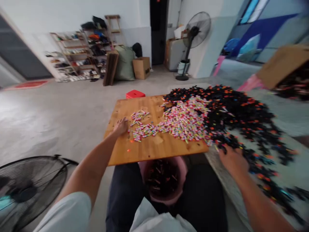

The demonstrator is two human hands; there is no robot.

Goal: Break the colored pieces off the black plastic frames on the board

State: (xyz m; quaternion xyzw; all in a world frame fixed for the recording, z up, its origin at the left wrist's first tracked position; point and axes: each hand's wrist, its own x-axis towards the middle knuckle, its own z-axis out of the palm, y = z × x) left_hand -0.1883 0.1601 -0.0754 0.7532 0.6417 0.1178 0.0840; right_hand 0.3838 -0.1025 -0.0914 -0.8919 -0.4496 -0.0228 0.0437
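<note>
My left hand (121, 126) rests at the left side of a wooden board (135, 151), fingers bent together; a small pale piece shows at the fingertips, too blurred to make out. Beside it lie small pink, white and yellow printed tubes (145, 130), which run right into a large heap (187, 120). My right hand (233, 159) is past the board's right edge, its fingers curled on a small black plastic piece (223, 149) at the near edge of a pile of black pieces with orange parts (248, 111). The fingertips there are partly hidden.
A pink tub (182, 170) holding dark pieces stands between my knees, under the board's front edge. A fan (26, 193) stands at lower left, a red stool (135, 93) behind the board. A cardboard box (282, 66) lies tipped at the right with more dark pieces.
</note>
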